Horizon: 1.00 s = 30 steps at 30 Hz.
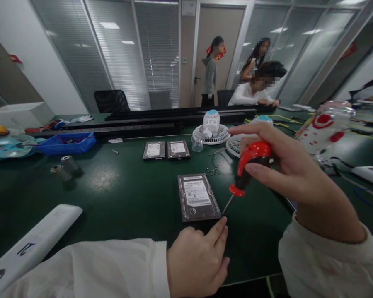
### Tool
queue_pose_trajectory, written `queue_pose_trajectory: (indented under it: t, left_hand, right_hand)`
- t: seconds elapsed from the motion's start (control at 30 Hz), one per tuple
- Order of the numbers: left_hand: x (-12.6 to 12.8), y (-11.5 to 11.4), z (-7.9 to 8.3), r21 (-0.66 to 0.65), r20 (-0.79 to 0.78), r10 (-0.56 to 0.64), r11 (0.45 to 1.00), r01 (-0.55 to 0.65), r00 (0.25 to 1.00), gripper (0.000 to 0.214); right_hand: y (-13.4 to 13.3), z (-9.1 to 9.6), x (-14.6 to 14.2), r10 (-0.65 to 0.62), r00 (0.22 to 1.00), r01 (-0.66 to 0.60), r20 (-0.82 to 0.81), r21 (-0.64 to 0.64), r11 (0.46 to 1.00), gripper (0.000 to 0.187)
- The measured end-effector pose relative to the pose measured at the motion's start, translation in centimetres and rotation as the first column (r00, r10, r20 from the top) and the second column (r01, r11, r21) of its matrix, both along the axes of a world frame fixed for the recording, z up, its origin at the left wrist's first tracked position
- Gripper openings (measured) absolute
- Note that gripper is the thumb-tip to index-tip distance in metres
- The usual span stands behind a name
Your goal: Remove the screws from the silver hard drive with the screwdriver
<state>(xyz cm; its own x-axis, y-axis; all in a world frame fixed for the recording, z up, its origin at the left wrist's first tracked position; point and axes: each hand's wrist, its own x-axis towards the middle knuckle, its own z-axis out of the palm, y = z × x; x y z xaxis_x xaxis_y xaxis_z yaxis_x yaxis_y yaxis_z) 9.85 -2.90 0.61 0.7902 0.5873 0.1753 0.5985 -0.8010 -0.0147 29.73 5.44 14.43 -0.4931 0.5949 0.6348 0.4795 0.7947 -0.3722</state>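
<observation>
Screwdriver (238, 190) in our right fingers (257, 129), we seem to be at a screw-turning step: the shaft slants down to the near right corner of a hard drive (199, 196), which lies label up on the green counter (127, 198), just beyond our left fingers (217, 230). The right fingers are closed on the red and black handle, the thumb along its near side and the index stretched out past it. The left index points to that same corner, right beside the tip; it looks as if it steadies the work, but we cannot tell whether anything small is pinched in the left fingers, nor whether a screw is being driven in or drawn out. Beyond both sets of fingers, loose screws (214, 170) lie scattered past the drive's far end, and two more drives (153, 150) sit side by side farther off. In our judgement, the next move calls for steady pressure along the shaft and a twist of the handle, the shaft brought nearer the screw's own line, with the left fingertip clear of any slip.
</observation>
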Motion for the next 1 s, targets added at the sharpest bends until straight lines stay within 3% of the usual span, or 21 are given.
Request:
queue_pose_trajectory:
  t: [0.27, 0.57, 0.7, 1.0]
  left_hand:
    - [0.08, -0.01, -0.05, 0.0, 0.007, 0.002, 1.0, -0.002, 1.0, 0.061]
    - [0.18, 0.0, -0.4, -0.002, 0.028, 0.01, 1.0, -0.01, 1.0, 0.063]
    - [0.26, 0.09, -0.65, 0.002, 0.029, 0.018, 1.0, -0.018, 0.999, 0.062]
    - [0.26, 0.1, -0.79, 0.021, 0.025, 0.002, 1.0, -0.003, 1.0, 0.063]
  right_hand:
    - [0.08, -0.24, -0.02, 0.016, 1.0, -0.016, 0.001, -0.015, 1.0, 0.028]
    - [0.35, -0.4, -0.28, -0.013, 0.998, 0.02, -0.06, 0.114, 0.993, 0.034]
    - [0.13, -0.45, -0.45, -0.037, 0.998, 0.04, -0.045, 0.081, 0.996, 0.025]
    - [0.24, -0.53, -0.4, -0.025, 0.999, 0.027, -0.035, 0.061, 0.998, 0.025]
